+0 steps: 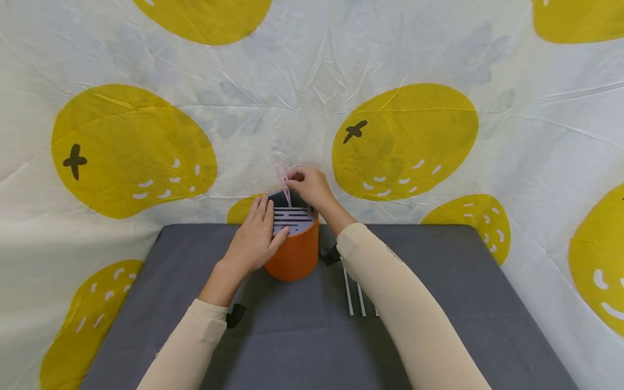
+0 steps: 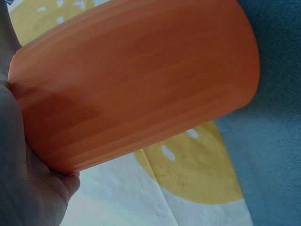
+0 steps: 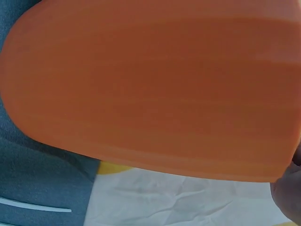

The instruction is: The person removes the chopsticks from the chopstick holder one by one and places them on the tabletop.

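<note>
Insertion, I judge: my right fingers (image 1: 303,170) pinch the pink piece (image 1: 287,194), straight left fingers (image 1: 261,208) steadying the orange holder (image 1: 294,254); next calls for lowering

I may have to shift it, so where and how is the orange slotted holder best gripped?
Probably hold the orange slotted holder by its rounded outer wall, below the rim, one palm from each side. It stands upright on the table, its lower wall free, while above, the left hand rests on the rim and the right hand pinches a thin pink piece.
</note>
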Tool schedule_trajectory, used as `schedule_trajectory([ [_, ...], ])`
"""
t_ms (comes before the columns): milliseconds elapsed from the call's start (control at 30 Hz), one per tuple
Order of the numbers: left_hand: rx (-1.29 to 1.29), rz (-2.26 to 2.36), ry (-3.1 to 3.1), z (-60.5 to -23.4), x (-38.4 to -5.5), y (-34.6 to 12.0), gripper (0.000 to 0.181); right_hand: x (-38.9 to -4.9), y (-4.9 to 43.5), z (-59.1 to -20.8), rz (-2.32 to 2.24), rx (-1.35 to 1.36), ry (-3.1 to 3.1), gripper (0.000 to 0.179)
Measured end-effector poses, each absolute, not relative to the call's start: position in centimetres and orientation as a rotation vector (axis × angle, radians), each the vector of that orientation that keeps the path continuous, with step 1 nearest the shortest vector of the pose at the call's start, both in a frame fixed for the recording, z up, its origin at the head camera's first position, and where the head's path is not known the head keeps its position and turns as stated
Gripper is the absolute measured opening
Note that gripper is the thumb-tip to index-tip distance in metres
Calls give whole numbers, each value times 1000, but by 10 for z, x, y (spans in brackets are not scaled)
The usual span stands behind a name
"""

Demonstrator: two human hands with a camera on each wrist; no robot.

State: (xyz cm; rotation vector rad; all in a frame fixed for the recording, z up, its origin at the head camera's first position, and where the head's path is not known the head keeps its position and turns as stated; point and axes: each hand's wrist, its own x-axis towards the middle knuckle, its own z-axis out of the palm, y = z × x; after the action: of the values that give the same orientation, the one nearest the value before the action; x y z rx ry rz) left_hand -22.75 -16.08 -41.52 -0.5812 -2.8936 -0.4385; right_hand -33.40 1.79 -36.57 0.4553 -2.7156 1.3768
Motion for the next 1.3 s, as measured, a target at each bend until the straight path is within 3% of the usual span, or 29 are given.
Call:
schedule_trajectory([
  [667, -569, -461, -2885, -413, -226, -159, 83, -328, 48, -341, 1766, 517, -2284, 18],
  [1000, -578, -466, -2894, -413, -226, -159, 82, -325, 69, -311, 1942, 539, -1980, 21],
  [1300, -576, -468, -2898, -414, -227, -159, 82, -318, 88, -287, 2065, 455, -1771, 8],
])
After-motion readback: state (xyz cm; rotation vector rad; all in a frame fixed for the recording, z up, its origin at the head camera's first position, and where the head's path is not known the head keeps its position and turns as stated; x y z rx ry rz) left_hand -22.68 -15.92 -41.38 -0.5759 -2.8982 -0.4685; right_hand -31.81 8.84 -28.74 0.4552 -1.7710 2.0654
